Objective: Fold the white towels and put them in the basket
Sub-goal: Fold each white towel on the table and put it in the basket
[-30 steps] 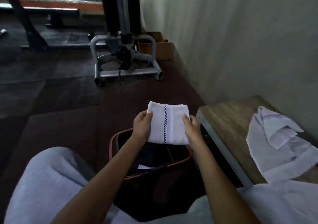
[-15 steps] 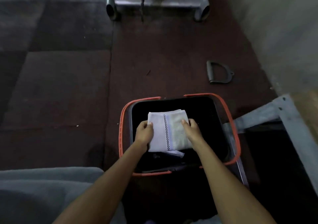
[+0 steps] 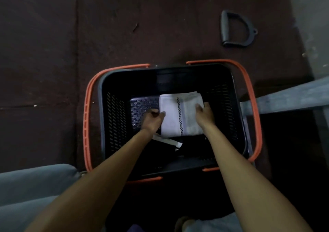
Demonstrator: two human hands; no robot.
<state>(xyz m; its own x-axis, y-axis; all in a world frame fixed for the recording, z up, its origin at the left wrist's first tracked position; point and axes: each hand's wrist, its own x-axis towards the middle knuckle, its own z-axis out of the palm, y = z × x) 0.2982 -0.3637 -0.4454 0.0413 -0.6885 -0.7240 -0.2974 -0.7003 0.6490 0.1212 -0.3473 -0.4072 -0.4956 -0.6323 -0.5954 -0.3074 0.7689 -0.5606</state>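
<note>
We start with the black basket [image 3: 114, 117], orange-handled, standing on the dark floor [image 3: 39, 53]. Low inside it, near the bottom and toward the right wall, lies the folded white towel [image 3: 175, 117], striped band uppermost. We judge it light, soft and limp, so it keeps its fold only if held at two opposite edges. Our right hand [image 3: 204, 115] grips the right edge, thumb on top. Our left hand [image 3: 151, 120] is curled at the left edge, but we cannot tell whether it pinches. Half a second earlier the towel was held higher, at the basket's mouth.
</note>
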